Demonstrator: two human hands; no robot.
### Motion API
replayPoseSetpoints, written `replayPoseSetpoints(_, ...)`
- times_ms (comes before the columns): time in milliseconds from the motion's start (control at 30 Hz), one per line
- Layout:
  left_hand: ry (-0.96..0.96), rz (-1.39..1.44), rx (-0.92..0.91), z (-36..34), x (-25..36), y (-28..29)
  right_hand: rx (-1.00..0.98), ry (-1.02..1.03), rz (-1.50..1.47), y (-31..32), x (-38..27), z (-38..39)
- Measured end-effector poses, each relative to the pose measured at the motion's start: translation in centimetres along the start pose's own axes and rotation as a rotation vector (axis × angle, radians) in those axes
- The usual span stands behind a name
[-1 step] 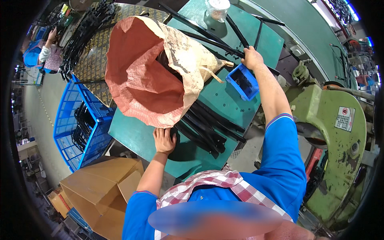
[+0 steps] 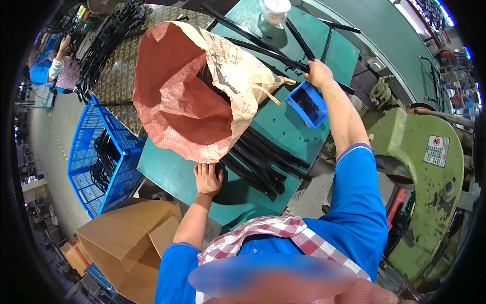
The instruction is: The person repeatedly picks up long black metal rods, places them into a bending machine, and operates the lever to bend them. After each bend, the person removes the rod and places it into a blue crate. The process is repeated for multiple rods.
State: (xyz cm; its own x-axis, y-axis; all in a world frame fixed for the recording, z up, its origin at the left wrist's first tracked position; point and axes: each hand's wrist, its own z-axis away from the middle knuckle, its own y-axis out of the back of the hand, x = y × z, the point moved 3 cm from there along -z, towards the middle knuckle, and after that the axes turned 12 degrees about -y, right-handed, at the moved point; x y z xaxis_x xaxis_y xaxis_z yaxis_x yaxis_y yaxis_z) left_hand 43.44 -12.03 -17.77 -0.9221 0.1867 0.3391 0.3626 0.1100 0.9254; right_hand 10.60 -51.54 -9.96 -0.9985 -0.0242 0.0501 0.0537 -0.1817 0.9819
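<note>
A large woven sack (image 2: 248, 76) lies on the green worktable (image 2: 167, 164), its wide reddish-lined mouth facing left. Dark contents show faintly inside. My left hand (image 2: 207, 178) rests at the near rim of the mouth, fingers stretched out and thumb apart, the fingertips touching the rim. Beyond the sack's narrow end, my right hand (image 2: 319, 74) is closed around a long black bar (image 2: 271, 50). Just below that hand sits a small blue bin (image 2: 308, 105) with small dark pieces in it. Several black bars (image 2: 258, 164) lie partly under the sack.
A blue plastic crate (image 2: 109, 157) holding black parts and an open cardboard box (image 2: 126, 238) stand at the left. A green machine (image 2: 430, 167) is close on the right. A clear tub (image 2: 275, 12) stands at the table's far end. Another person (image 2: 45, 68) is at far left.
</note>
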Motion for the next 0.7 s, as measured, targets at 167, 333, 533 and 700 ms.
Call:
replayPoseSetpoints(167, 0.011, 0.003, 0.002, 0.0, 0.0, 0.0, 0.125, 0.001, 0.013, 2.5, 0.0, -0.3)
replayPoseSetpoints(333, 0.022, -0.027, 0.001, 0.1, 0.2, 0.0, 0.279, -0.061, -0.050, 4.5, 0.8, 0.0)
replayPoseSetpoints(533, 0.001, -0.011, 0.027, -0.2, 0.3, 0.3, 0.520, -0.260, -0.470, 8.3, 3.9, 0.0)
replayPoseSetpoints(700, -0.023, -0.019, 0.052, -0.1, 0.5, 0.7, 0.835, -0.097, -0.887, 15.2, 3.6, 5.0)
